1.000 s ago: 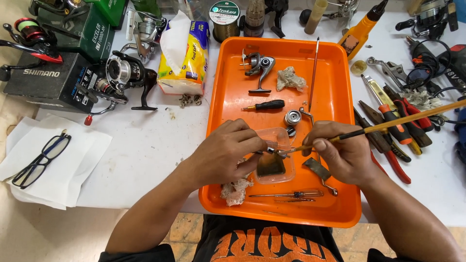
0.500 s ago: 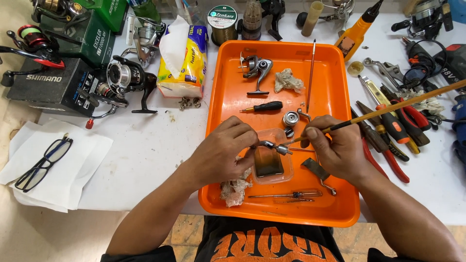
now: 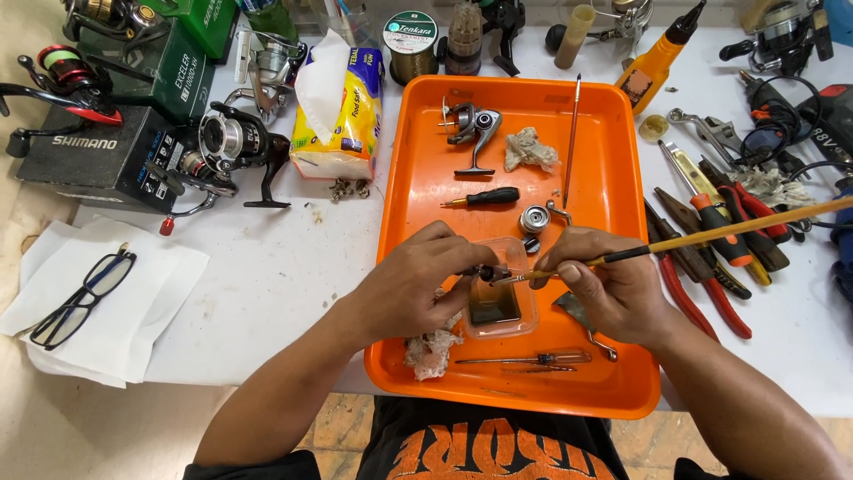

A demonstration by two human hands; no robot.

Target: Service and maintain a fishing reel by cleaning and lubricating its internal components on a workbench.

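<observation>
My left hand [image 3: 422, 280] pinches a small dark metal reel part [image 3: 484, 272] over a clear plastic cup [image 3: 496, 302] of dark liquid on the orange tray [image 3: 613, 391]. My right hand [image 3: 613, 284] grips a long wooden-handled brush [image 3: 711, 236] like a pen, its tip touching the small part. The brush handle slants up to the right over the hand tools.
On the tray lie a reel body [image 3: 471, 124], a black-handled screwdriver [image 3: 484, 198], a metal spool part [image 3: 535, 218], crumpled rags [image 3: 530, 148], a thin rod [image 3: 571, 138] and a clear-handled screwdriver [image 3: 524, 359]. Pliers and wrenches [image 3: 711, 231] lie right; a tissue pack [image 3: 342, 111], fishing reels [image 3: 227, 147] and glasses [image 3: 80, 298] lie left.
Both hands stay over the cup. The brush tip has shifted slightly against the small part, and the handle has tilted a little.
</observation>
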